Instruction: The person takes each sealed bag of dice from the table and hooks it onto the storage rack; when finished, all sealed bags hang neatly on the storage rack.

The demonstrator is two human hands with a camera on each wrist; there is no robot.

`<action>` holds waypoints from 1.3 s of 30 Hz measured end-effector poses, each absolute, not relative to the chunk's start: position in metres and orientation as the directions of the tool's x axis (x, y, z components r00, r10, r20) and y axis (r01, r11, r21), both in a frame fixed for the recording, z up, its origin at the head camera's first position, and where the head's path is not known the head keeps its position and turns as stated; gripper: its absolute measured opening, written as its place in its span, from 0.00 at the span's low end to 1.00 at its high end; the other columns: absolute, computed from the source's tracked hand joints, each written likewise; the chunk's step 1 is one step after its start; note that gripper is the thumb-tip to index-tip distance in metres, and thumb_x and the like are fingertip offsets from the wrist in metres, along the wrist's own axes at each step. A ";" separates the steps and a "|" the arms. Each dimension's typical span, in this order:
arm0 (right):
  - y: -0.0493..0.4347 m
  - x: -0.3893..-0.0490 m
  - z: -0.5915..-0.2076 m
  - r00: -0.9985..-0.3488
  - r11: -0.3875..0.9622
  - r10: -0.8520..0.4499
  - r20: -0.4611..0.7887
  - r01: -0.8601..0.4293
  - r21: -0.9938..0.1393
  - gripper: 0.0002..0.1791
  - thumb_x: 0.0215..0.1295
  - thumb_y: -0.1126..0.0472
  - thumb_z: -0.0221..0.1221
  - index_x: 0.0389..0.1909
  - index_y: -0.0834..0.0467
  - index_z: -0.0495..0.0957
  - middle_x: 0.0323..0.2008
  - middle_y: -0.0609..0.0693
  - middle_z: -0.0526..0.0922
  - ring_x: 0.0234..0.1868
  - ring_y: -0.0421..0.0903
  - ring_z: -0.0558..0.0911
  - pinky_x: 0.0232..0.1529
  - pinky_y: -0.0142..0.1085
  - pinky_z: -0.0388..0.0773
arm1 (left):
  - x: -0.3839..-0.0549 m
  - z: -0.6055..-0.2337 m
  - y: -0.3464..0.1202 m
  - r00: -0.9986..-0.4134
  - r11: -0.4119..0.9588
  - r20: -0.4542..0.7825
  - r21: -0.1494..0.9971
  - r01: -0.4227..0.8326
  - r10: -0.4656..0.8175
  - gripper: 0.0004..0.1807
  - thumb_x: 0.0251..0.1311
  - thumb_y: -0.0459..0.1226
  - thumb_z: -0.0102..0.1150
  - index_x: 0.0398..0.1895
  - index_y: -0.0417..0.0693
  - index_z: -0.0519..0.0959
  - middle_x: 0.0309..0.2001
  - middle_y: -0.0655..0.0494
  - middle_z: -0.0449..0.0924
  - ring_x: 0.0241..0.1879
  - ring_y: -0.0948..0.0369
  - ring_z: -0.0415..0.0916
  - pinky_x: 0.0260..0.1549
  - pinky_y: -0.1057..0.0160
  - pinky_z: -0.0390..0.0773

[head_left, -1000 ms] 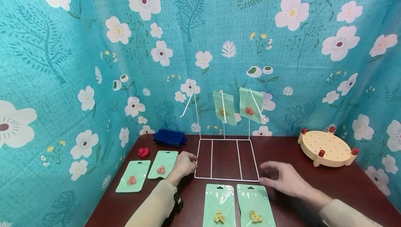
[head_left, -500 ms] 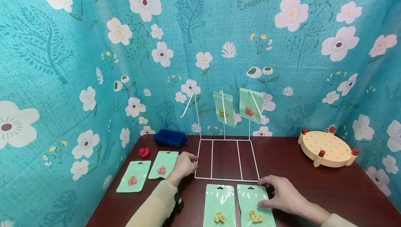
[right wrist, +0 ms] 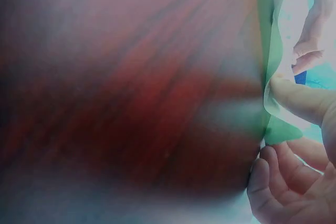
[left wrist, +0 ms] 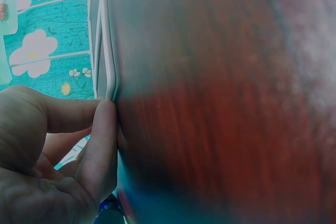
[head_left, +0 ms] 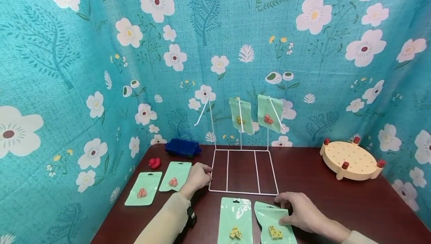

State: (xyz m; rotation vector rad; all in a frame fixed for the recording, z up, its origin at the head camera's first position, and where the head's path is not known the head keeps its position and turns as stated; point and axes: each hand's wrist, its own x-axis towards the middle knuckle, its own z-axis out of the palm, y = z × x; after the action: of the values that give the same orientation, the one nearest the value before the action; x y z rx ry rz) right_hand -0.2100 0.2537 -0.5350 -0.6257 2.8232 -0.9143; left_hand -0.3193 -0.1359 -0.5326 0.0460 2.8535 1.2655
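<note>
My left hand [head_left: 198,177] pinches the left base wire of a white wire display rack [head_left: 244,192] between thumb and fingers; the left wrist view shows the fingertips [left wrist: 106,116] right on the wire. My right hand [head_left: 301,212] holds the right edge of a green zip bag with yellow dice [head_left: 274,219], thumb on top and fingers at its far corner. This bag bends up along that side. Beside it lies another green zip bag with yellow dice [head_left: 234,217], flat. On the rack's hooks hang a bag with yellow dice [head_left: 247,111] and a bag with red dice [head_left: 264,105].
Two green bags with red dice [head_left: 148,184] lie at the left, near a red rubber duck [head_left: 154,163] and a dark blue object [head_left: 182,148]. A round cream pegged stand [head_left: 350,158] sits at the right. The rack's left hook [head_left: 202,112] is bare. A floral curtain [head_left: 215,30] encloses the table.
My right hand has moved in from beside the rack to the right-hand yellow dice bag and taken its edge, bending it up. My left hand has stayed on the rack.
</note>
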 end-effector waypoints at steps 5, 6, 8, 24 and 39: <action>0.253 -0.207 -0.536 -0.880 0.703 -0.470 0.064 -0.417 -0.576 0.14 0.54 0.54 0.85 0.40 0.45 0.93 0.32 0.33 0.85 0.32 0.26 0.73 0.32 0.29 0.70 | -0.323 -0.539 -0.139 -0.999 0.670 0.006 0.742 0.038 0.049 0.16 0.60 0.26 0.71 0.51 0.38 0.93 0.26 0.54 0.85 0.23 0.61 0.81 0.24 0.64 0.83; 0.252 -0.206 -0.537 -0.872 0.692 -0.482 0.088 -0.440 -0.572 0.13 0.53 0.55 0.85 0.38 0.45 0.94 0.32 0.33 0.85 0.32 0.26 0.72 0.32 0.29 0.69 | -0.323 -0.539 -0.139 -0.999 0.669 0.009 0.742 0.041 0.051 0.16 0.60 0.26 0.71 0.51 0.39 0.93 0.26 0.54 0.85 0.23 0.61 0.81 0.24 0.64 0.83; 0.251 -0.203 -0.538 -0.857 0.672 -0.498 0.129 -0.476 -0.567 0.11 0.53 0.57 0.85 0.35 0.43 0.94 0.31 0.32 0.83 0.31 0.26 0.71 0.31 0.28 0.68 | -0.327 -0.548 -0.144 -0.996 0.667 0.047 0.740 0.084 0.073 0.16 0.59 0.27 0.72 0.50 0.41 0.94 0.26 0.56 0.84 0.23 0.63 0.79 0.23 0.66 0.81; 0.251 -0.199 -0.525 -0.961 0.604 -0.270 -0.056 -0.123 -0.788 0.28 0.49 0.70 0.84 0.50 0.54 0.83 0.36 0.49 0.83 0.27 0.37 0.77 0.29 0.31 0.75 | -0.319 -0.535 -0.138 -0.998 0.675 0.017 0.736 0.052 0.059 0.16 0.62 0.24 0.69 0.51 0.38 0.93 0.26 0.56 0.84 0.23 0.65 0.79 0.25 0.66 0.84; 0.257 -0.194 -0.527 -0.977 0.665 -0.187 0.106 -0.205 -0.718 0.20 0.53 0.66 0.84 0.47 0.51 0.92 0.30 0.41 0.86 0.28 0.30 0.79 0.32 0.29 0.79 | -0.326 -0.546 -0.143 -0.995 0.657 0.053 0.748 0.093 0.080 0.15 0.60 0.25 0.70 0.50 0.39 0.94 0.25 0.57 0.84 0.22 0.65 0.81 0.25 0.66 0.85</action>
State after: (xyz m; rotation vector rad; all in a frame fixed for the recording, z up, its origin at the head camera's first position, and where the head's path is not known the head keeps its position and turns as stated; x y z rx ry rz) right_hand -0.1940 0.2569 -0.5266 -0.3395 2.8878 -1.2492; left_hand -0.3258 -0.1434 -0.5462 0.1502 2.8736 1.2982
